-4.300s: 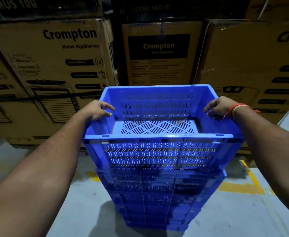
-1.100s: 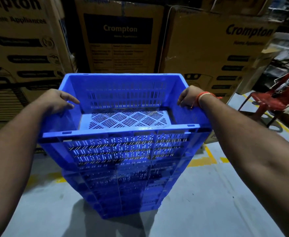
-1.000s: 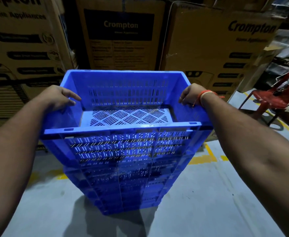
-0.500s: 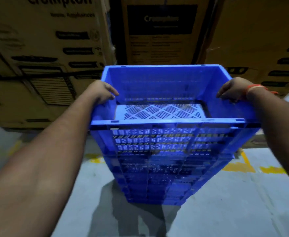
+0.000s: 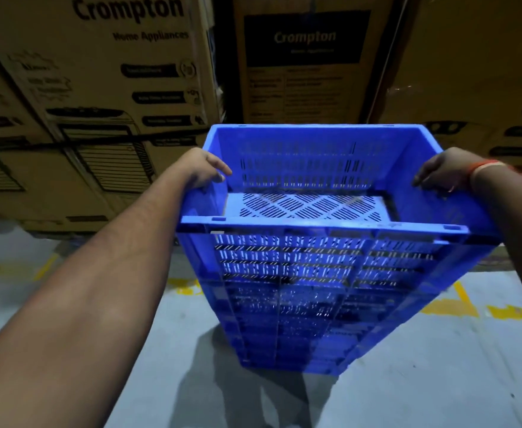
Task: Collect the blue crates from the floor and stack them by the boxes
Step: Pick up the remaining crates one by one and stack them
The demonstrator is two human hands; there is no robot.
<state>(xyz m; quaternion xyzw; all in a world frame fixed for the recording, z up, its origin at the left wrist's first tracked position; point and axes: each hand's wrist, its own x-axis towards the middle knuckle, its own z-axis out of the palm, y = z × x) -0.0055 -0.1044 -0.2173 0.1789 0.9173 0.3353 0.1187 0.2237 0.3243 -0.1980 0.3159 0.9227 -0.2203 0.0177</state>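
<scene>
Where the grey floor (image 5: 438, 381) lies nearest, a stack of blue crates (image 5: 299, 304) stands on it. The left hand (image 5: 202, 168) and right hand (image 5: 441, 174) each curl over a side rim of the top crate (image 5: 315, 225), one per side, probably to keep the tall stack steady and square. Just beyond stand the Crompton cardboard boxes (image 5: 123, 72).

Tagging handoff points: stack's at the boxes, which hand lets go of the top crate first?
Left, marginally. The left hand only hooks over the top crate's left rim, fingers partly extended. The right hand curls tighter round the right rim, so it can steady the stack against the cardboard boxes.
</scene>
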